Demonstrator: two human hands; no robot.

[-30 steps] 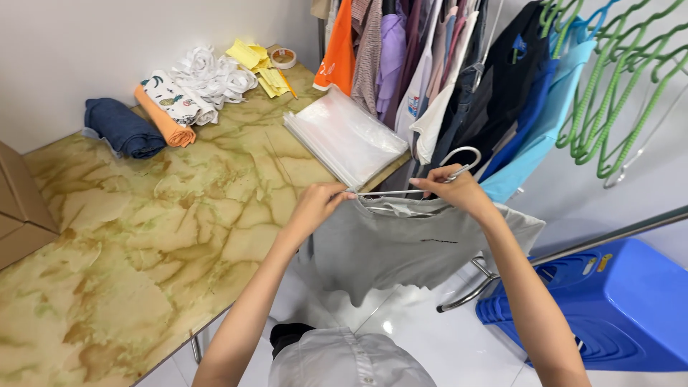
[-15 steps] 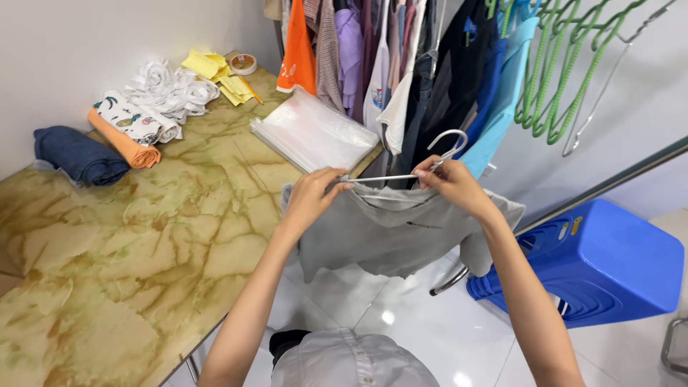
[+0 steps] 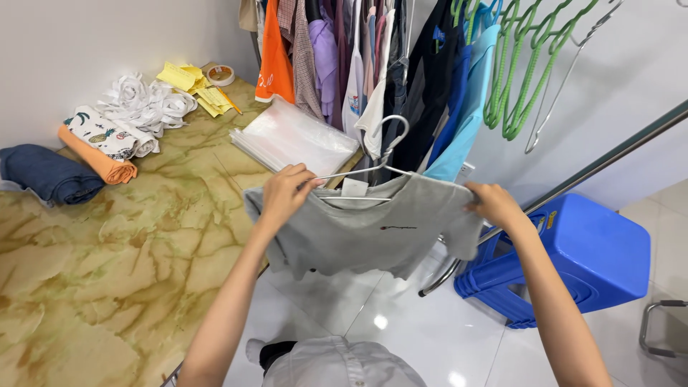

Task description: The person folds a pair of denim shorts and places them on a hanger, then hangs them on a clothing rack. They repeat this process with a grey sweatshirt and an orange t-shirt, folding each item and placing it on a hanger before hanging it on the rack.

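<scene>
A grey t-shirt (image 3: pixel 373 233) hangs on a white wire hanger (image 3: pixel 390 132), held up in front of a rack of clothes. My left hand (image 3: pixel 284 192) grips the shirt's left shoulder and the hanger's arm. My right hand (image 3: pixel 494 204) pinches the shirt's right sleeve, pulled out to the side. The shirt is spread flat between both hands, front facing me, above the white floor.
A marble-patterned table (image 3: pixel 107 272) at left carries a stack of clear plastic bags (image 3: pixel 294 140), folded clothes (image 3: pixel 93 154), yellow papers and a tape roll. Hung garments (image 3: pixel 358 64) and green hangers (image 3: pixel 516 79) fill the rail. A blue plastic stool (image 3: pixel 580 258) stands at right.
My right hand slid from the shirt's collar out to its right sleeve, spreading the shirt wider. The view shifted so the table and clothes sit further left.
</scene>
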